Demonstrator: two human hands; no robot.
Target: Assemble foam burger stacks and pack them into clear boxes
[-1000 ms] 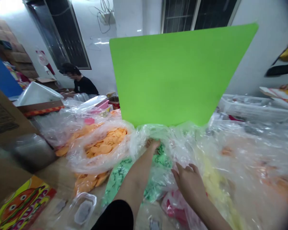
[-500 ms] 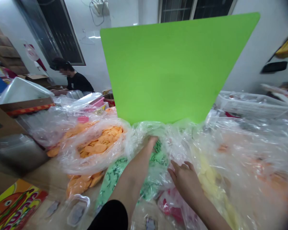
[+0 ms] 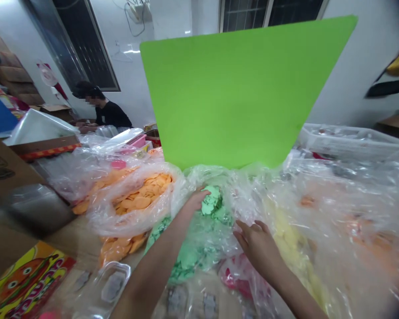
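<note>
Touching bagged green pieces (image 3: 211, 201), left hand (image 3: 194, 200) grip unclear, right hand (image 3: 259, 248) grip spread.

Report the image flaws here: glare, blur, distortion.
Head view: wide-angle distortion bends the window frame and skews the green board; the plastic sheeting at right looks hazy and soft, with glare along its folds; the corners darken.

Even, soft indoor light, with white glare on the plastic (image 3: 249, 190), fisheye bending at the edges, and a dark, blurred right corner.
</note>
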